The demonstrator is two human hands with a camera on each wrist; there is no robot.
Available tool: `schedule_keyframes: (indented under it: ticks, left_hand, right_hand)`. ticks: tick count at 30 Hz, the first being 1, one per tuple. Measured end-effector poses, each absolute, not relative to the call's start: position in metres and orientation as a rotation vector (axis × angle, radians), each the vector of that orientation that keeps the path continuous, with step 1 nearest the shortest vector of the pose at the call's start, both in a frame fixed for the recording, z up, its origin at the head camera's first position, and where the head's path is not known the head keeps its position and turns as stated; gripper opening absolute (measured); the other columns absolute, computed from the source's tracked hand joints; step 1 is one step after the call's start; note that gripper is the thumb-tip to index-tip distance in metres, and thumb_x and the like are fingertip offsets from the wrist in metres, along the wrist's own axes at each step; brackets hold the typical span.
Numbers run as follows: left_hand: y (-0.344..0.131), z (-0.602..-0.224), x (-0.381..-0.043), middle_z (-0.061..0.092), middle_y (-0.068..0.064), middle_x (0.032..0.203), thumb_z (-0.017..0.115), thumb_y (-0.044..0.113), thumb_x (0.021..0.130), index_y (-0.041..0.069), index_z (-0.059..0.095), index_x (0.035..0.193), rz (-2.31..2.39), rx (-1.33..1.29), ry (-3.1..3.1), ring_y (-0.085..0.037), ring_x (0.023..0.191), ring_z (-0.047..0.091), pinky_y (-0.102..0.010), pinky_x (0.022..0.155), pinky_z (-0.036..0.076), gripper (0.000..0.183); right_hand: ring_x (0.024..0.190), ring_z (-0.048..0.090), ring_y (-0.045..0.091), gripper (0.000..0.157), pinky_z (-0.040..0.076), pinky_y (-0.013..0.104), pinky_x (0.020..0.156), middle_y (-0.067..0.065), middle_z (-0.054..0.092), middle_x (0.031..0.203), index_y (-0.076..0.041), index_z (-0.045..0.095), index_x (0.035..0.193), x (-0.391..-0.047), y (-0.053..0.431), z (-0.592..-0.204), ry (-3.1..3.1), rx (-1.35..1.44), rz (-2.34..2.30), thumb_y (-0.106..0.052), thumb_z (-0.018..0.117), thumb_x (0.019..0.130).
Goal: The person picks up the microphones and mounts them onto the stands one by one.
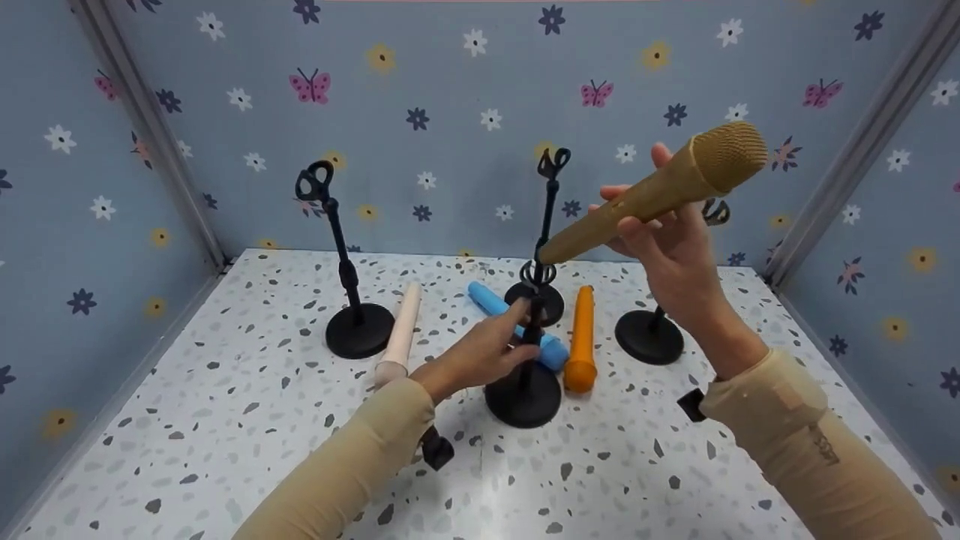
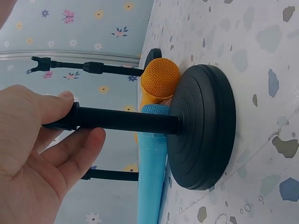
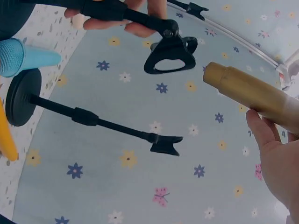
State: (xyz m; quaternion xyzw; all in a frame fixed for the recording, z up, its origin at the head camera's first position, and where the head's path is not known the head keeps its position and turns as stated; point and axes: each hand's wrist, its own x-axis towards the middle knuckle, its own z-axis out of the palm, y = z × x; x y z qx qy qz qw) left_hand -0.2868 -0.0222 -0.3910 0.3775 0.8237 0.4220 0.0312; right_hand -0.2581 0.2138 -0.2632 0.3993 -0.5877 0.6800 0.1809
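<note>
My right hand [image 1: 679,255] grips a gold microphone [image 1: 652,196] by its handle, tilted, with the mesh head up to the right. The handle's tail end points toward the clip [image 3: 170,45] of a black microphone stand [image 1: 523,401]; a gap separates them in the right wrist view. My left hand [image 1: 484,351] holds that stand's pole [image 2: 126,120] between thumb and fingers. Its round base [image 2: 201,126] is on the table. Behind it lies a blue microphone [image 1: 553,351], partly hidden by the stand and hand. An orange microphone [image 1: 582,330] lies to its right.
A pale pink microphone [image 1: 403,330] lies left of my left hand. More black stands are set around: a left stand [image 1: 358,330], a back stand [image 1: 550,202] and a right stand [image 1: 649,337], partly behind my right hand. Flowered walls [image 1: 450,90] enclose the speckled table [image 1: 247,420].
</note>
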Motion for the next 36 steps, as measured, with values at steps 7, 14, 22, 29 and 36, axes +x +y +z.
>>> schedule_keyframes:
  ticks: [7, 14, 22, 29, 36]
  left_hand:
    - [-0.024, -0.393, -0.287, 0.063, -0.013, 0.127, 0.063, 0.010, 0.101, 0.006, 0.044, 0.128, 1.298, 1.209, 2.541, -0.022, 0.114, 0.064, -0.030, 0.096, 0.053, 0.033]
    - [-0.026, -0.392, -0.289, 0.063, -0.013, 0.124, 0.063, 0.010, 0.101, 0.006, 0.044, 0.126, 1.245, 1.263, 2.556, -0.023, 0.114, 0.063, -0.032, 0.096, 0.054, 0.031]
    - [-0.029, -0.391, -0.288, 0.064, -0.009, 0.125, 0.063, 0.012, 0.100, 0.008, 0.038, 0.132, 1.310, 1.214, 2.533, -0.021, 0.114, 0.063, -0.034, 0.101, 0.050, 0.041]
    - [-0.029, -0.394, -0.288, 0.064, -0.013, 0.125, 0.061, 0.006, 0.101, 0.005, 0.039, 0.130, 1.351, 1.233, 2.523, -0.020, 0.119, 0.061, -0.032, 0.104, 0.048, 0.036]
    - [-0.018, -0.395, -0.290, 0.064, -0.009, 0.124, 0.062, 0.008, 0.101, 0.004, 0.040, 0.129, 1.332, 1.309, 2.524, -0.016, 0.117, 0.061, -0.028, 0.103, 0.048, 0.036]
  right_hand:
    - [0.121, 0.060, 0.039, 0.075, 0.048, 0.047, 0.105, 0.021, 0.061, 0.129, 0.001, 0.024, 0.158, -0.254, 0.198, -0.257, -1.863, 1.210, 1.631, -0.013, 0.067, 0.099]
    - [0.120, 0.061, 0.036, 0.073, 0.054, 0.046, 0.098, 0.019, 0.059, 0.128, 0.003, 0.028, 0.156, -0.254, 0.190, -0.251, -1.965, 1.284, 1.497, -0.008, 0.069, 0.097]
    - [0.122, 0.059, 0.039, 0.071, 0.055, 0.046, 0.096, 0.018, 0.059, 0.132, -0.001, 0.026, 0.158, -0.257, 0.185, -0.249, -2.060, 1.294, 1.407, 0.000, 0.064, 0.098]
    - [0.125, 0.059, 0.034, 0.074, 0.056, 0.044, 0.094, 0.012, 0.062, 0.132, -0.001, 0.024, 0.159, -0.259, 0.181, -0.247, -2.128, 1.362, 1.257, 0.002, 0.065, 0.097]
    - [0.126, 0.059, 0.025, 0.076, 0.056, 0.044, 0.094, 0.008, 0.061, 0.133, -0.003, 0.023, 0.160, -0.256, 0.188, -0.248, -2.174, 1.357, 1.165, 0.003, 0.064, 0.097]
